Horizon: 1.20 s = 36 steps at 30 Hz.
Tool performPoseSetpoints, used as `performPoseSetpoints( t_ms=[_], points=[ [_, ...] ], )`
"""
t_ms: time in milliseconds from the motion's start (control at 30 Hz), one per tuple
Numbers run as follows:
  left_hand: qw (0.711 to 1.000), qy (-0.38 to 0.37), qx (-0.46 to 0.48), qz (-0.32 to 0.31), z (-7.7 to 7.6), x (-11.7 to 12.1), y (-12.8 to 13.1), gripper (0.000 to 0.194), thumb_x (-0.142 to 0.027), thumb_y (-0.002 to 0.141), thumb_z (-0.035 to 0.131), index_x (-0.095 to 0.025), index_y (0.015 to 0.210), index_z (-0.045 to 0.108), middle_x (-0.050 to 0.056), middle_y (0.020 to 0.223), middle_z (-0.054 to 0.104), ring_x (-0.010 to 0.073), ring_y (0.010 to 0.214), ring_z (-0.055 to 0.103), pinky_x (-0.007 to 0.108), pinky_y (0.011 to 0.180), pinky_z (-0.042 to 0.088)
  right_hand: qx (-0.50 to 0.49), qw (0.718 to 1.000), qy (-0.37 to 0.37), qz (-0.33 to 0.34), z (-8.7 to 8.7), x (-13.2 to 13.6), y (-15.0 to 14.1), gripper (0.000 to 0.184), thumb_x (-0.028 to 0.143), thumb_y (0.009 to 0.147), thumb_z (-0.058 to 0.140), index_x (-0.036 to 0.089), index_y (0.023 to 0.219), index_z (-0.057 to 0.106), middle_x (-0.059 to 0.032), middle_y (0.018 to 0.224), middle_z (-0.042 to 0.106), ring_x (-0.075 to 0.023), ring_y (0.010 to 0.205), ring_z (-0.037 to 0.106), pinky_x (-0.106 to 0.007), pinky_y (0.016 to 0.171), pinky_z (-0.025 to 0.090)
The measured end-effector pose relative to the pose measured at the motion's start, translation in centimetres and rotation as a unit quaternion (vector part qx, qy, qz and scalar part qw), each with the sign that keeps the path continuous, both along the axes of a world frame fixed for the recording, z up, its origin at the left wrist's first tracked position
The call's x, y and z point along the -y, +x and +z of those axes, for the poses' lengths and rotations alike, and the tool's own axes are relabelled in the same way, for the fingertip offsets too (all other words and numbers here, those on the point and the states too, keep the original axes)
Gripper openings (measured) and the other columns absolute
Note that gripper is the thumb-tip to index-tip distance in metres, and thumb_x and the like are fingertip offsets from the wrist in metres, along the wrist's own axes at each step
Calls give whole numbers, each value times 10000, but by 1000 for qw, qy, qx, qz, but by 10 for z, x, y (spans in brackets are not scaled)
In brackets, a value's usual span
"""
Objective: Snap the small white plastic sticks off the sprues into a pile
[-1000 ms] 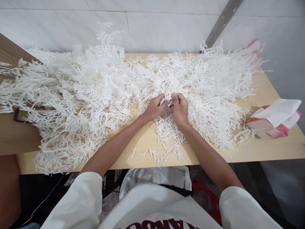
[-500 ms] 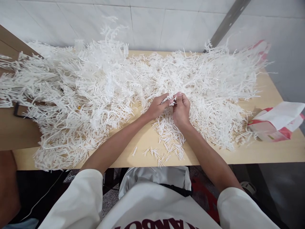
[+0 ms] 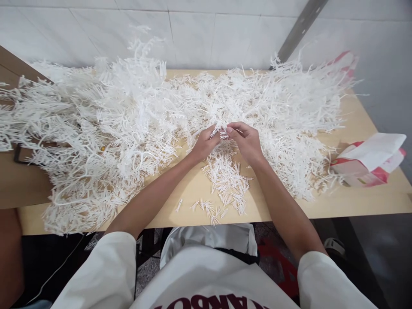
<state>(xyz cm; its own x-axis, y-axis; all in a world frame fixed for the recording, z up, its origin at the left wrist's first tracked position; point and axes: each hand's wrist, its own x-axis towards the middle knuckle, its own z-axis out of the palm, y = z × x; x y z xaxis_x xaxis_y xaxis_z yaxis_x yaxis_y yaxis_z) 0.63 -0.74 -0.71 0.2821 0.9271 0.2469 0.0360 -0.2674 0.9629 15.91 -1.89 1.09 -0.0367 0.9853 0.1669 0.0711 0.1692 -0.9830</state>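
Observation:
Both hands meet over a heap of thin white branched strands point(image 3: 277, 103), which look like plastic sprigs. My left hand point(image 3: 204, 144) is closed on a small bunch of white sprigs point(image 3: 220, 127), holding it between thumb and fingers. From the other side my right hand point(image 3: 248, 140) reaches to the same bunch, thumb and index finger bent together at its edge. Whether a strand sits in that pinch is too small to make out. Short loose white pieces point(image 3: 227, 182) lie on the table just below the hands.
A larger tangled white pile point(image 3: 106, 116) covers the left of the wooden table point(image 3: 367, 201), partly over a cardboard box point(image 3: 25, 184). At the right stands a red-and-white tissue pack point(image 3: 360, 167). A metal post point(image 3: 301, 30) leans before the tiled wall. Another person's arm point(image 3: 11, 253) shows at lower left.
My right hand has turned, its fingers now stretched toward the left hand. The bunch shows more fully in my left hand. The view has shifted slightly.

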Motion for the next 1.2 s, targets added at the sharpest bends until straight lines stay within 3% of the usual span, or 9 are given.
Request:
performPoseSetpoints(
  t_ms=[133, 300, 433, 533, 867, 1000, 1200],
  points=[
    [996, 70, -43, 22, -4, -2, -1, 248, -395, 893, 510, -187, 758, 520, -17, 656, 512, 106, 632, 477, 264, 628, 420, 43, 999, 5, 7, 7, 2, 3, 330, 506, 724, 716, 234, 909, 695, 6, 828, 705, -116, 707, 656, -274, 679, 565],
    [992, 84, -81, 52, -2, -2, 1, 204, -315, 862, 526, -189, 710, 471, -21, 639, 457, 107, 625, 441, 255, 605, 383, 94, 995, 40, -10, 7, 4, 4, 320, 535, 774, 655, 223, 845, 649, 2, 758, 666, -118, 651, 632, -277, 627, 530],
    [984, 107, -112, 87, 1, 0, 3, 230, -215, 805, 547, -198, 658, 371, -38, 592, 387, 97, 579, 385, 251, 566, 331, 232, 961, 138, -62, 2, 10, -3, 234, 461, 891, 529, 238, 873, 596, -2, 833, 613, -116, 724, 570, -293, 691, 480],
    [979, 117, -129, 109, 2, 3, 3, 222, -197, 788, 533, -198, 653, 357, -45, 571, 372, 91, 554, 359, 253, 559, 309, 285, 941, 163, -80, -1, 15, -8, 167, 387, 928, 477, 248, 885, 558, -4, 869, 574, -125, 764, 534, -305, 707, 447],
    [978, 107, -125, 130, 5, 6, 4, 182, -213, 767, 527, -191, 639, 399, -52, 561, 389, 84, 553, 366, 247, 565, 303, 261, 947, 159, -99, -8, 17, -14, 157, 374, 941, 445, 255, 847, 487, -1, 836, 508, -131, 757, 490, -313, 703, 429],
    [982, 105, -108, 118, 4, 5, 4, 176, -203, 788, 537, -193, 660, 418, -44, 578, 391, 90, 561, 378, 248, 572, 323, 199, 963, 137, -115, -4, 17, -18, 189, 422, 920, 484, 250, 842, 489, 5, 813, 525, -123, 747, 510, -302, 711, 444],
    [988, 97, -102, 71, 3, 4, 1, 142, -189, 798, 510, -190, 666, 458, -35, 598, 423, 96, 584, 399, 246, 595, 357, 103, 994, 37, -4, -5, 11, -10, 228, 487, 920, 445, 267, 862, 431, 37, 717, 496, -105, 618, 528, -273, 600, 447]
  ],
)
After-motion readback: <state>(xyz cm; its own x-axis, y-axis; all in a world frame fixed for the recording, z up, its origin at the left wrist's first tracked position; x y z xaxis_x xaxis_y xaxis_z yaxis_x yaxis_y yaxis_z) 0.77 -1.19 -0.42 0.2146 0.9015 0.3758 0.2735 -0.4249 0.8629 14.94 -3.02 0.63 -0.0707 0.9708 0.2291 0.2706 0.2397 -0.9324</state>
